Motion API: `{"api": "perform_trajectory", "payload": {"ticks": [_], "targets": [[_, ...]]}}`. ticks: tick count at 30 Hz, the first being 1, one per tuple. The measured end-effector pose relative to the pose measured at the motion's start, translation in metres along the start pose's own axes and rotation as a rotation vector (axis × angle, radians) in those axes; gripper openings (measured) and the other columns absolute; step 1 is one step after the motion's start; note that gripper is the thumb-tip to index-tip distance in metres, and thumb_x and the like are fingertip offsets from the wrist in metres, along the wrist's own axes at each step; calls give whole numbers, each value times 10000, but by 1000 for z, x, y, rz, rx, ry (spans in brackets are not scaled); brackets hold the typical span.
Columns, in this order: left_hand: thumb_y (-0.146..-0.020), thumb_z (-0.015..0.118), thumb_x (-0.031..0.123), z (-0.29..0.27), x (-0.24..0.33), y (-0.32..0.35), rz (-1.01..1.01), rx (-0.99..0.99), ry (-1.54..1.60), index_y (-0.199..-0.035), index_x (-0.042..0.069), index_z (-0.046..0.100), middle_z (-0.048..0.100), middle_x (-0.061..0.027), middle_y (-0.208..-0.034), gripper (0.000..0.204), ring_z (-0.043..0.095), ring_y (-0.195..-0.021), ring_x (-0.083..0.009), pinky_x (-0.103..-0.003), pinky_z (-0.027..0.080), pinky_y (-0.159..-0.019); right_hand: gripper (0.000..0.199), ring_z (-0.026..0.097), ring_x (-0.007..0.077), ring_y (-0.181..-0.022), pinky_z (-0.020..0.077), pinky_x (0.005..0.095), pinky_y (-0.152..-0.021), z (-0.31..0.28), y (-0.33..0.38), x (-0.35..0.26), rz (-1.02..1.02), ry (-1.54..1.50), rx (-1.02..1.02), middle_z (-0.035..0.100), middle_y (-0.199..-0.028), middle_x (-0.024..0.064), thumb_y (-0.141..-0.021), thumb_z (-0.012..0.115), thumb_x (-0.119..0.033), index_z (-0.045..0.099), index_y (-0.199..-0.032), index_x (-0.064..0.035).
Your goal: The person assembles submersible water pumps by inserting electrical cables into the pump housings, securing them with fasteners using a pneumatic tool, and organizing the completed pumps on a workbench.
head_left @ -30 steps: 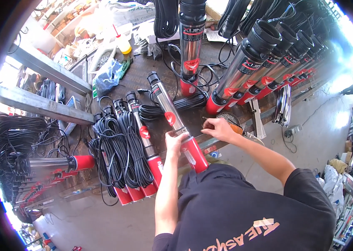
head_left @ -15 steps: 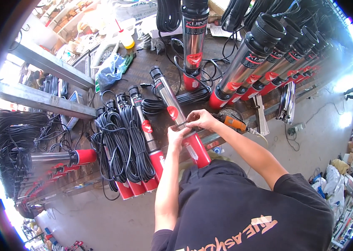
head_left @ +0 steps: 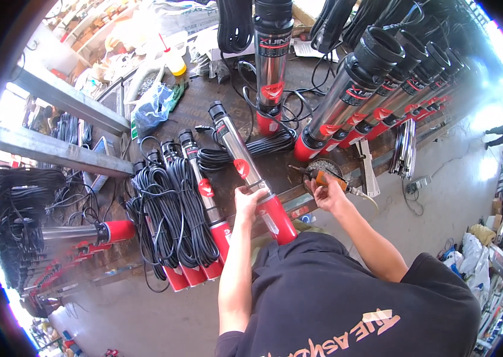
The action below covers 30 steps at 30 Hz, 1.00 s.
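A slim submersible pump (head_left: 241, 159), steel above and red at its lower end, lies slanted over the bench edge, its red end close to my body. My left hand (head_left: 249, 201) is closed around it just above the red part. To the right, my right hand (head_left: 330, 195) has its fingers around an orange and black power screwdriver (head_left: 326, 178) with a pale hose at its rear. Beneath the tool sits a round dish (head_left: 322, 165) of small metal parts. A coiled black cable (head_left: 263, 144) lies behind the pump.
Several similar pumps with black cable coils (head_left: 171, 208) lie on the left. Larger pumps (head_left: 347, 95) stand in a row at right, one more pump (head_left: 272, 77) behind. A metal bracket (head_left: 368, 169) and a bundle of thin rods (head_left: 404, 149) are at the right edge. Steel beams (head_left: 61, 149) cross the left.
My right hand has left the pump and moved right to the screwdriver, whose tip has shifted left over the dish. My left hand stays on the pump.
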State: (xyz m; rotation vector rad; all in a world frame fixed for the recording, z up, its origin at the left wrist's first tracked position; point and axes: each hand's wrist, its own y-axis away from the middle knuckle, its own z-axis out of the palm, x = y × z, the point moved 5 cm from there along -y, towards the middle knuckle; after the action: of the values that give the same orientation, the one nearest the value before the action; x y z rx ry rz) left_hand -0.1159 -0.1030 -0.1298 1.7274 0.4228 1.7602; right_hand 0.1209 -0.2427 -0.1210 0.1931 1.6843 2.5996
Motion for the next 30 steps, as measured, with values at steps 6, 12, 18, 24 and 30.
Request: {"api": "perform_trajectory", "payload": {"ticks": [6, 12, 18, 24, 30], "targets": [[-726, 878, 170, 0, -5, -8, 6, -59, -68, -1348, 0, 390, 577, -185, -1204, 809, 674, -973, -277, -379, 583, -551, 422, 715, 244, -823, 565, 350, -690, 25, 2, 39, -1067, 1371, -48, 741, -1002, 138, -939, 687, -262, 575, -1254, -5], [-689, 925, 121, 3, 5, -2, -7, -32, -2, -1290, -23, 425, 584, -116, -1074, 795, 649, -895, -233, -396, 605, -732, 390, 719, 279, -844, 565, 355, -800, 65, -21, 74, -1245, 1647, -121, 738, -1023, 135, -943, 667, -326, 691, -1200, -34], [-715, 907, 112, 2, 4, -10, -27, -109, -23, -1291, -9, 408, 595, -129, -1084, 772, 675, -893, -250, -420, 611, -632, 362, 644, 105, -872, 542, 306, -803, 67, -56, 91, -690, 1455, -370, 737, -983, 63, -1031, 597, -307, 721, -1189, -6], [-734, 886, 77, -3, 5, -5, -28, -130, 19, -1290, -13, 388, 603, -155, -1099, 752, 668, -897, -250, -420, 607, -675, 327, 659, 114, -905, 549, 307, -806, 71, -33, 97, -760, 1505, -327, 752, -1045, 87, -997, 636, -230, 710, -1211, 6], [-724, 886, 65, 1, -1, -4, 67, -92, 108, -1260, -38, 422, 602, -161, -1102, 717, 660, -918, -262, -402, 598, -744, 373, 674, 133, -900, 550, 287, -751, 64, -16, 87, -698, 1364, -232, 750, -1040, 97, -950, 708, -278, 717, -1186, 11]]}}
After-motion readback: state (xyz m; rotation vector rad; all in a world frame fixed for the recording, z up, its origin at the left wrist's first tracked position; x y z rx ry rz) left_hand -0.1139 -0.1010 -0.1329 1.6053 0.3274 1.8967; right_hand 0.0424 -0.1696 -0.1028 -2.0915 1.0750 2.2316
